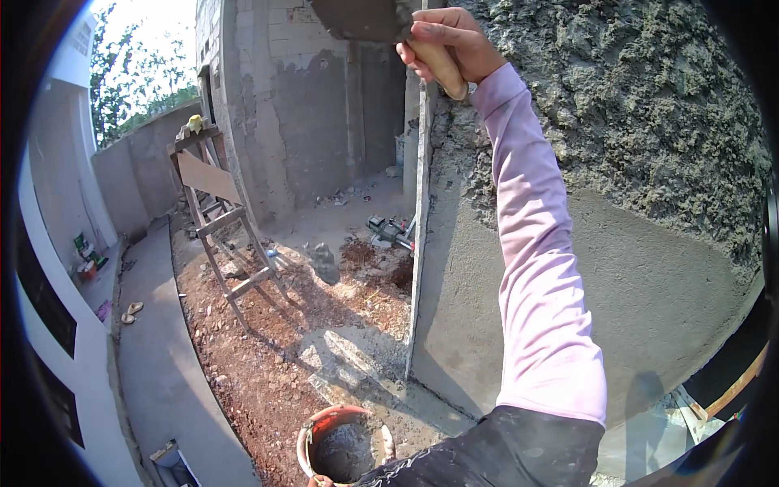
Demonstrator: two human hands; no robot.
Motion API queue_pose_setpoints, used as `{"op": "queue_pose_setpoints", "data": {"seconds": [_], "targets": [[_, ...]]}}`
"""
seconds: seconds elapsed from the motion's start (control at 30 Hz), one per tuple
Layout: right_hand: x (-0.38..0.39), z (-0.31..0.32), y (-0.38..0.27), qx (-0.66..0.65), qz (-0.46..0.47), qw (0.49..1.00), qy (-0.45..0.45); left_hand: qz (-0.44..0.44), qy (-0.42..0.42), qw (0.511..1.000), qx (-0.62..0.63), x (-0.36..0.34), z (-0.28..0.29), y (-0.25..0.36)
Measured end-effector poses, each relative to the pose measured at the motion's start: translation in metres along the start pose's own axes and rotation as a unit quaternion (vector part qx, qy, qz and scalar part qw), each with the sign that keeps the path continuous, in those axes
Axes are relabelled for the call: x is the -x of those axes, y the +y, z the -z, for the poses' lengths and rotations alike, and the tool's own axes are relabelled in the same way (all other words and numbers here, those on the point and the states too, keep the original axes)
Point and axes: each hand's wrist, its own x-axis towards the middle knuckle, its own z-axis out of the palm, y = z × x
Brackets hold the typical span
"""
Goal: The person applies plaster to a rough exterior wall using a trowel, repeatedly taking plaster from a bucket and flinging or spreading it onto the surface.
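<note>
My right hand (454,45) is raised at the top, wrapped round the pale wooden handle (442,69) of a trowel with a dark, mortar-coated blade (361,16). It is beside a wall (641,97) with rough, lumpy mortar above and a flatter grey layer below. A straight vertical strip (418,243) runs along that wall's left edge. At the bottom, the fingers of my left hand (321,481) grip the rim of an orange bucket (349,450) with wet grey mortar inside; the rest of that hand is out of frame.
A wooden trestle (231,214) stands on reddish rubble ground (243,369), left of centre. A concrete path (170,341) runs along a white wall, with sandals (132,312) on it. A green power tool (388,231) lies by the recessed grey walls. Boards (726,398) lean at lower right.
</note>
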Motion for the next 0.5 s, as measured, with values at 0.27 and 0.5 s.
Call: {"op": "queue_pose_setpoints", "data": {"seconds": [0.27, 0.5], "targets": [[0.241, -0.077, 0.169, 0.102, -0.077, 0.829, 0.544, 0.013, 0.013, 1.0, -0.013, 0.004, 0.012, 0.011], [0.482, -0.402, 0.24, 0.154, -0.531, 0.826, 0.113, -0.008, -0.038, 0.998, -0.048, -0.012, -0.006, -0.003]]}}
